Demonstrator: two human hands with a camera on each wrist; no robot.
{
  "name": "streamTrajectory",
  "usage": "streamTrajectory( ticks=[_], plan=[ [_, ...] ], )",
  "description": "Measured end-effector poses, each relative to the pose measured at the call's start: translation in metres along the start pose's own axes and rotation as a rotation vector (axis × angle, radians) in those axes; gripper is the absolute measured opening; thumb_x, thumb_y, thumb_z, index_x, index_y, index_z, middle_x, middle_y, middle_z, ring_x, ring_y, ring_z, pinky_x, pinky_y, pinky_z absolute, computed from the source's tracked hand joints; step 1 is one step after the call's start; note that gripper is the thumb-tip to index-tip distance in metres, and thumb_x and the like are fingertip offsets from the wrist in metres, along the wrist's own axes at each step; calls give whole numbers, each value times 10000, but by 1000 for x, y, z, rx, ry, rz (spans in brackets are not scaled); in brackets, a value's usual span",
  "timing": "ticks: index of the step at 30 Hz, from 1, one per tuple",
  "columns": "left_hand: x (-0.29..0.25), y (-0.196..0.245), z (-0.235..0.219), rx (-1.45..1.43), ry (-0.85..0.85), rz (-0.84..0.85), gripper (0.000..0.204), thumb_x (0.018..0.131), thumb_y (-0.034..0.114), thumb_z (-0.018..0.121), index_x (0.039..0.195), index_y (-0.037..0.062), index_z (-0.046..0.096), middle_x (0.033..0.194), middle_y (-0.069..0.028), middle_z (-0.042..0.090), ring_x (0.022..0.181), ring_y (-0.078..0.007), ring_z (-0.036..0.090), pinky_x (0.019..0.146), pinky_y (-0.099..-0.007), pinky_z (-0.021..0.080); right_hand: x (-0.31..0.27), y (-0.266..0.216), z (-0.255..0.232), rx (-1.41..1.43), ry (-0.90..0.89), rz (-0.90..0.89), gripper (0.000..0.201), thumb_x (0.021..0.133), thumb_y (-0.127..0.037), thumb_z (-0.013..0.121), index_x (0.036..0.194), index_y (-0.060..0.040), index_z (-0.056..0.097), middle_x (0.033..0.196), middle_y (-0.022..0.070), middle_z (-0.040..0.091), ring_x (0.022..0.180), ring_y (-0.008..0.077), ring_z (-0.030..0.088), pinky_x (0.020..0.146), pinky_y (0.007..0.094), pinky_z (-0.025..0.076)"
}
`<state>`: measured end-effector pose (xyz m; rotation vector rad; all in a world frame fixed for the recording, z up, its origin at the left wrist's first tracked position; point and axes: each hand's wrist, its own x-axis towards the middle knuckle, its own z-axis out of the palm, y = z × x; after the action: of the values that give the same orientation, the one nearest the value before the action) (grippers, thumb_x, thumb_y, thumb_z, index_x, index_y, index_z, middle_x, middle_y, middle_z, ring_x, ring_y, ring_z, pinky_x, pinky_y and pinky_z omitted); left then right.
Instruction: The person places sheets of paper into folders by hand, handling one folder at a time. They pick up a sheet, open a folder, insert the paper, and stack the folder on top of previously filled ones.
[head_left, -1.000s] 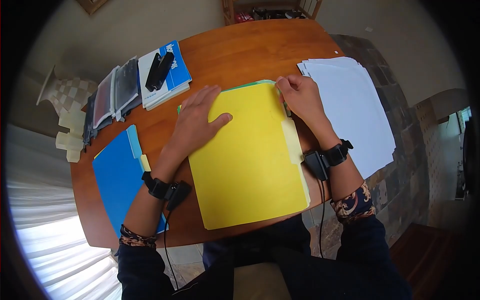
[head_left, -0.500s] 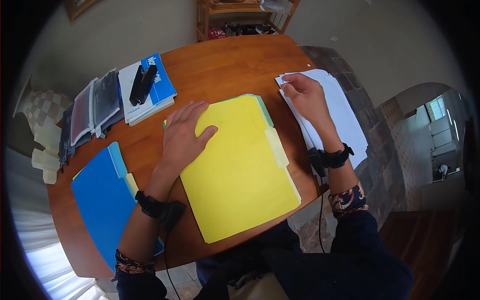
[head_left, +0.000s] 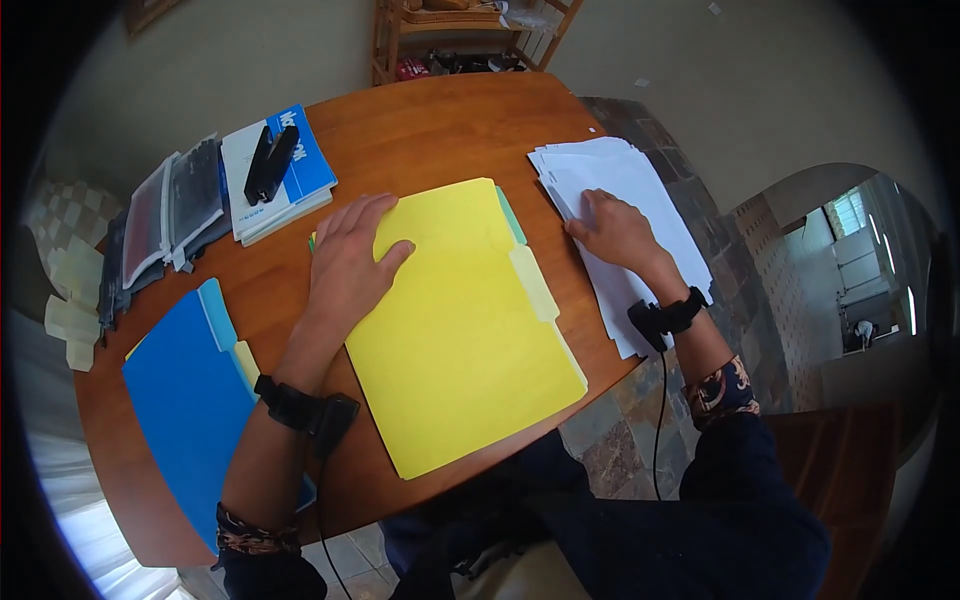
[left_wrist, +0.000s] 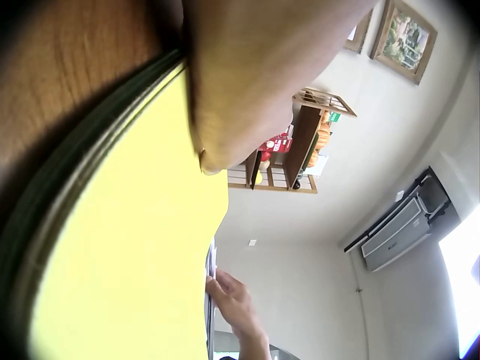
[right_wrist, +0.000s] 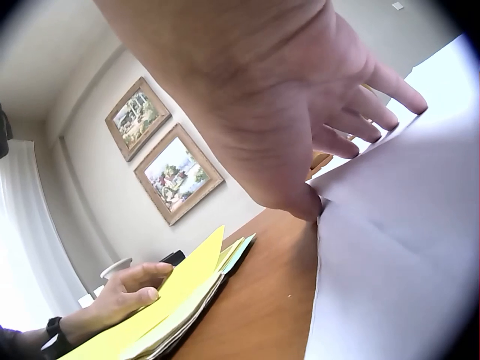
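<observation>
A yellow file folder (head_left: 455,330) lies on top of a small stack of folders in the middle of the table, its tabs along the right edge. My left hand (head_left: 350,260) rests flat across the folder's upper left edge, thumb spread over the yellow cover. To the right is a stack of white paper (head_left: 640,190). My right hand (head_left: 615,232) touches that stack near its left edge. In the right wrist view, its spread fingertips (right_wrist: 386,124) rest on the top sheet and the thumb is at the paper's edge.
Blue folders (head_left: 190,400) lie at the left of the table (head_left: 420,130). Farther back are zippered pouches (head_left: 175,205) and notebooks (head_left: 310,165) with a black stapler (head_left: 270,165) on top. A wooden shelf (head_left: 385,45) stands beyond the far edge.
My right hand has left the yellow folder's upper right corner and moved right onto the white paper, its fingers spreading. My left hand has stayed on the folder. The head view has shifted.
</observation>
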<state>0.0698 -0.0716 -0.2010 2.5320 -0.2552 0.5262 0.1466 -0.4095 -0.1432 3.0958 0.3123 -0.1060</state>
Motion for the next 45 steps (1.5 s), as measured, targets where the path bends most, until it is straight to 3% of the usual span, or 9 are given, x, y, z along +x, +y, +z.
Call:
streamTrajectory(
  ticks=[8, 13, 14, 21, 32, 37, 40, 41, 45],
  plan=[
    [-1, -4, 5, 32, -22, -3, 513, 870, 261, 703, 1324, 69, 564, 1330, -162, 591, 1302, -313, 488, 1138, -435, 308, 14, 29, -6, 164, 98, 9, 295, 909, -232, 541, 962, 15, 693, 903, 248, 688, 872, 394, 677, 813, 470, 527],
    [-2, -3, 5, 48, 11, 5, 510, 876, 243, 690, 1331, 58, 552, 1317, -180, 591, 1311, -318, 484, 1139, -440, 310, 5, 22, -39, 317, 46, 42, 288, 919, -208, 558, 917, 42, 701, 756, 206, 659, 699, 261, 640, 701, 371, 512],
    [-2, -2, 4, 49, 9, 5, 510, 876, 243, 690, 1331, 58, 552, 1317, -180, 591, 1311, -318, 484, 1139, -440, 310, 6, 23, -40, 427, 1, 31, 273, 922, -213, 585, 913, 33, 705, 762, 137, 668, 673, 173, 602, 662, 316, 493],
    [0, 0, 0, -33, 46, 17, 489, 839, 168, 706, 1296, 70, 563, 1272, -158, 596, 1266, -328, 507, 1110, -445, 345, 1, -33, -51, 1382, 78, 202, 262, 928, -218, 628, 1049, 4, 697, 893, 75, 707, 742, 129, 683, 690, 260, 544],
    [3, -14, -2, -201, 220, -119, 349, 731, -109, 501, 1029, 15, 633, 941, -155, 621, 958, -304, 618, 929, -399, 458, 13, -21, -49, 1378, -28, 138, 266, 909, -210, 660, 1065, 5, 681, 856, 60, 688, 656, 115, 651, 606, 248, 515],
    [11, -13, -1, -798, 541, -387, 161, 817, -106, 468, 852, -39, 610, 793, -59, 631, 754, -197, 602, 718, -280, 471, 11, -36, -48, 1434, -149, 29, 255, 913, -208, 653, 1056, 3, 678, 802, 25, 668, 615, 84, 616, 511, 222, 462],
    [7, -33, 1, -1014, 549, -405, 137, 859, -80, 495, 815, -8, 603, 781, -27, 614, 788, -178, 602, 744, -287, 480, 5, -75, -41, 1387, -319, -99, 243, 917, -188, 641, 1066, 4, 650, 769, 22, 649, 591, 80, 604, 477, 234, 478],
    [-2, -37, 1, -1399, 525, -229, 66, 906, -6, 575, 864, 35, 605, 804, -33, 603, 828, -182, 607, 770, -291, 490, 0, -92, -38, 1400, -343, -117, 243, 917, -188, 641, 1066, 4, 650, 769, 22, 649, 591, 80, 604, 477, 234, 478],
    [-7, -46, -6, -1433, 362, -18, 140, 961, 197, 648, 962, 74, 579, 905, -24, 587, 904, -168, 587, 797, -289, 498, -7, -134, -21, 1412, -628, -192, 346, 932, -156, 625, 1181, 82, 589, 913, 107, 689, 719, 128, 682, 617, 256, 567]
  ],
)
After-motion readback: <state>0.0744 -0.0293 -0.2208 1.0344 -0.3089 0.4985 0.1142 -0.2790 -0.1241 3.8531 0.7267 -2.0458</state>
